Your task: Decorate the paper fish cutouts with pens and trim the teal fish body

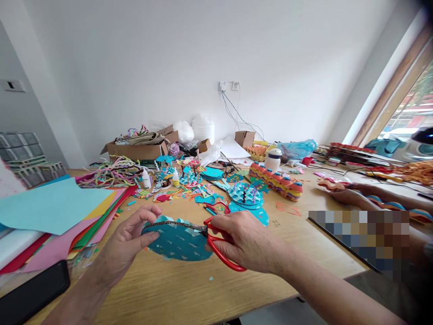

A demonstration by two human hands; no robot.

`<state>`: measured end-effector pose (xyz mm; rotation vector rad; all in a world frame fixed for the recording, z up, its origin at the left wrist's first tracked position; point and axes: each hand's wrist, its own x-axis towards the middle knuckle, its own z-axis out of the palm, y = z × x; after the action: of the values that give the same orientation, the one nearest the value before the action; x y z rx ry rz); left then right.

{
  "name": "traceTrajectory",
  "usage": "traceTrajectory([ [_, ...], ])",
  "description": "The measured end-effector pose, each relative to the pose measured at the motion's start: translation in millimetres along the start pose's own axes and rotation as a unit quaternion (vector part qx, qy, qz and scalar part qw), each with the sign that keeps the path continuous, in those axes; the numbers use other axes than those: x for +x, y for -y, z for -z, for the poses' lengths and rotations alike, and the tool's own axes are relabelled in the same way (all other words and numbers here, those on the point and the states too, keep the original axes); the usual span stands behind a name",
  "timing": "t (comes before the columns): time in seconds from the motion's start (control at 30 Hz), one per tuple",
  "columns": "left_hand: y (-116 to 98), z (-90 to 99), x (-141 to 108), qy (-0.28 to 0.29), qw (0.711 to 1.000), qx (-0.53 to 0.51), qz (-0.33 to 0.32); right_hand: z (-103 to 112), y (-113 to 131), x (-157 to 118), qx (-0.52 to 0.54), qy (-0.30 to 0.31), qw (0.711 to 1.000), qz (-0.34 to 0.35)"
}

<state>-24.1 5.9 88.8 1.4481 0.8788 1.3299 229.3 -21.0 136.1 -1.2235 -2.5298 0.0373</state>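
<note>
My left hand pinches the left edge of a teal round cardboard piece, thumb in front and fingers behind. Small pale marks cover its face, and light blue paper sticks up along its top edge. In my right hand are red-handled scissors, the fingers wrapped through the loops. Their blades reach left to the upper right edge of the piece; whether they are parted is too small to tell. Just beyond lies another teal disc, beside a blue piece with wavy paper strips.
Colored paper sheets and a black phone lie at left. Glue bottles, paper scraps and pipe cleaners spread behind my hands. A wavy orange-yellow stack stands right of center. Another person's hands handle wavy strips at right.
</note>
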Motion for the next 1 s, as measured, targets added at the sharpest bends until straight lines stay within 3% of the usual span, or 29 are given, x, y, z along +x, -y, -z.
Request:
traceTrajectory([
  [0.53, 3.1, 6.8, 0.7, 0.000, 0.999, 0.032, 0.003, -7.9, -5.2, 2.4, -0.072, -0.014, 0.997, 0.013],
  [0.73, 1.1, 3.6, 3.4, -0.036, 0.999, 0.005, 0.000, -14.5, -6.3, 7.5, 0.039, -0.060, 0.997, -0.039],
  [0.87, 2.3, 3.8, 4.4, -0.045, 0.999, 0.004, -0.001, -19.3, -4.2, 13.0, 0.155, -0.110, 0.979, -0.068],
  [1.0, 7.0, 3.7, 5.9, -0.063, 0.998, 0.016, -0.005, -27.3, 1.5, 21.8, 0.188, -0.181, 0.963, -0.062],
])
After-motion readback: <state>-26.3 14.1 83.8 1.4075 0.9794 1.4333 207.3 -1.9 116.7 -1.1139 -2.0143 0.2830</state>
